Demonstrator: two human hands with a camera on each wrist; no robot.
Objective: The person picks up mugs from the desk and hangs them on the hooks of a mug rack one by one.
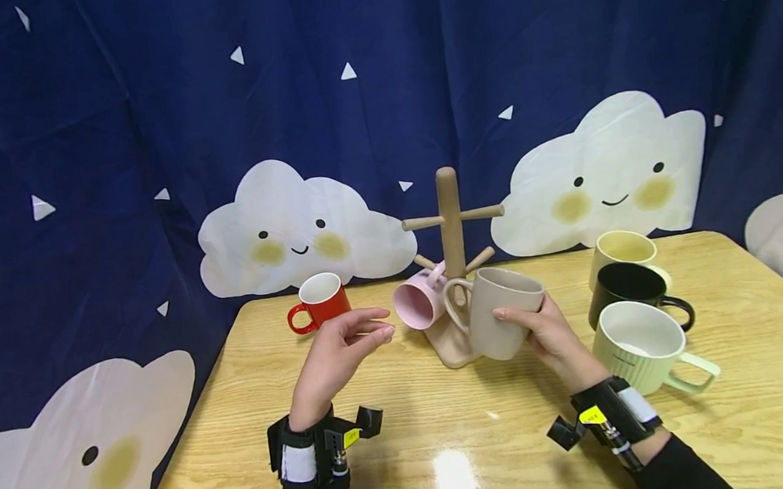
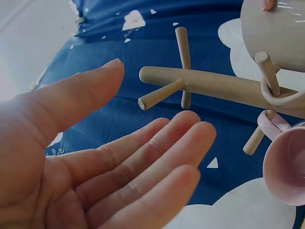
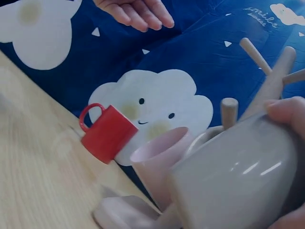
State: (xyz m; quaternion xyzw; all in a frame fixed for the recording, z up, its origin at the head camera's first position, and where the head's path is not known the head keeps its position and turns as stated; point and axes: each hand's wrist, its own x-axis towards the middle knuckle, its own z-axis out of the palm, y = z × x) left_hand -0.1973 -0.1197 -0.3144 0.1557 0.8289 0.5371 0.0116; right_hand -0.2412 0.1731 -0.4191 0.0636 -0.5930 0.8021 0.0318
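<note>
At the near side of a light wood-grain tabletop (image 1: 434,411), two forearms in black sleeves and wrist-worn cameras reached forward. The left hand (image 1: 337,356) held nothing; its fingers were relaxed and extended, with the thumb apart from them. The right hand (image 1: 557,339) gripped the body of a large beige-grey glossy mug (image 1: 490,329) between thumb and fingers. The mug was right of centre, slightly tilted, its handle on the left around a lower peg of a pale wooden mug tree (image 1: 449,200).

Near right stood a pale-green ribbed mug (image 1: 629,363); beyond it came a black mug (image 1: 609,299), then a pale-yellow mug (image 1: 599,261). A light-pink mug (image 1: 416,306) hung sideways from another low peg, left of the beige-grey one. Far left stood a glossy red mug with a white interior (image 1: 327,308). A dark-blue curtain printed with smiling white clouds (image 1: 419,79) hung behind everything.
</note>
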